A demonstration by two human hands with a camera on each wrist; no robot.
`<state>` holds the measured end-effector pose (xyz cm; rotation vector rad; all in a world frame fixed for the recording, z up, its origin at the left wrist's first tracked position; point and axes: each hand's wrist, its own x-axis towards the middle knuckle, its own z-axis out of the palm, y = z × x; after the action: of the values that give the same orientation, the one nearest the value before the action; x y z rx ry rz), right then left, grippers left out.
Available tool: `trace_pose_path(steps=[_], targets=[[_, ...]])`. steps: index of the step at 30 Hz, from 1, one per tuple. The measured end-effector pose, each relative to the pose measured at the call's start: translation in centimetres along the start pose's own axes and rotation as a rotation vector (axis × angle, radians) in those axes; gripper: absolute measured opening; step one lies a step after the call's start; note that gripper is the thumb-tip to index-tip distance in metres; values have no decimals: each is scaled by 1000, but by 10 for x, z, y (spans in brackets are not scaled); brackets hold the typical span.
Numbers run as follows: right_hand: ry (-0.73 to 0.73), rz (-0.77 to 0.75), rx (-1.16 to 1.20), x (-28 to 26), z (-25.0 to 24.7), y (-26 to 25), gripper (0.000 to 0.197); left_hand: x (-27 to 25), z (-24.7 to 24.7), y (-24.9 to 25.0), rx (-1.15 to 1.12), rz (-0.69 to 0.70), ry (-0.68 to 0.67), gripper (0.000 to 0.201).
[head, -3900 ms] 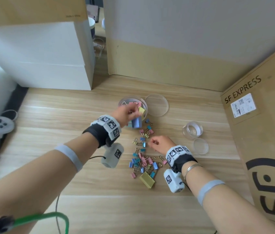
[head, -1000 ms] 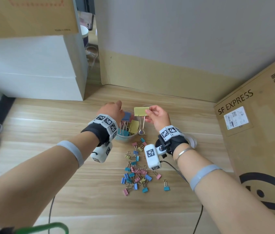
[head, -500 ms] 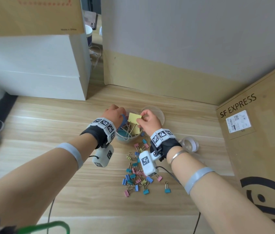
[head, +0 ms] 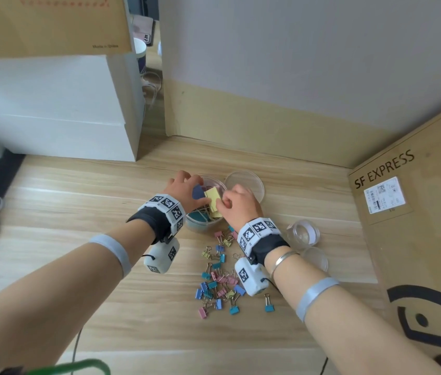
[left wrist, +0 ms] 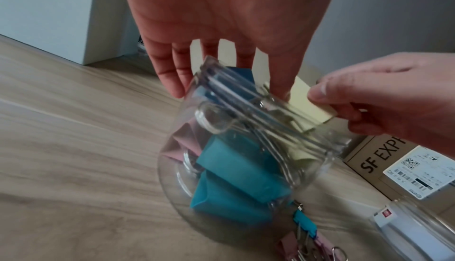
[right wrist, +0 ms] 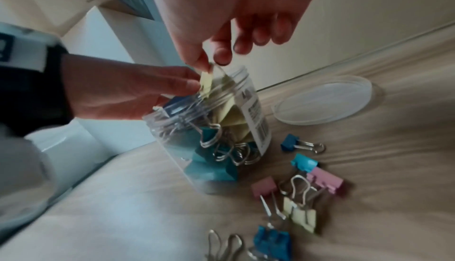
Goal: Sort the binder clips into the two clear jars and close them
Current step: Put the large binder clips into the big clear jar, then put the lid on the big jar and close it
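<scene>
Wood-grain floor (head: 138, 307), grey wall behind. Head view: large clear jar (head: 200, 226) stands open between both wrists, its flat round lid (head: 249, 182) just beyond; small binder clips (head: 219, 280) lie scattered nearer, small clear jar (head: 304, 234) to the right. Left wrist view: left hand (left wrist: 229, 22), fingers straight, touches the jar rim; teal and pink large clips inside. Right wrist view: right hand (right wrist: 236, 8) pinches a pale yellow clip (right wrist: 209, 82) by its top edge, half inside the jar mouth.
</scene>
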<state>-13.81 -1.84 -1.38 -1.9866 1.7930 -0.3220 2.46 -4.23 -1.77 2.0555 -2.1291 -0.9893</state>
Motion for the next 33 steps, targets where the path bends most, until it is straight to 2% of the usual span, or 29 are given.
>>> trace_pose_path(steps=[2, 6, 8, 10, 12, 15, 18, 20, 24, 28, 29, 32, 33], targets=[[22, 45, 70, 3, 1, 4, 32, 0, 3, -1, -9, 7, 21, 57], [-125, 161, 364, 13, -3, 6, 27, 0, 7, -1, -29, 15, 49, 67], [-41, 258, 465, 25, -10, 15, 19, 1, 6, -2, -68, 4, 40, 71], [80, 421, 394, 41, -16, 37, 19, 2, 5, -4, -143, -8, 46, 67], [4, 517, 199, 54, -17, 58, 43, 5, 6, -7, -225, -7, 88, 53], [-245, 464, -10, 66, -13, 66, 79, 7, 9, -11, -337, -43, 106, 39], [-280, 501, -4, 78, -4, 68, 87, 9, 12, -13, -353, -76, 90, 38], [-233, 558, 13, 84, 0, 72, 83, 11, 14, -14, -346, -80, 96, 37], [-205, 510, -83, 89, 3, 74, 74, 16, 13, -16, -393, -103, 66, 37], [-211, 600, 57, 93, 2, 85, 70, 17, 12, -15, -391, -121, 57, 38], [-197, 603, 86, 93, 1, 88, 62, 17, 12, -15, -387, -122, 56, 38], [-95, 559, 146, 88, -4, 91, 21, 17, 11, -14, -378, -129, 44, 38], [-47, 559, 187, 88, -7, 91, 18, 17, 10, -14, -373, -133, 39, 39]])
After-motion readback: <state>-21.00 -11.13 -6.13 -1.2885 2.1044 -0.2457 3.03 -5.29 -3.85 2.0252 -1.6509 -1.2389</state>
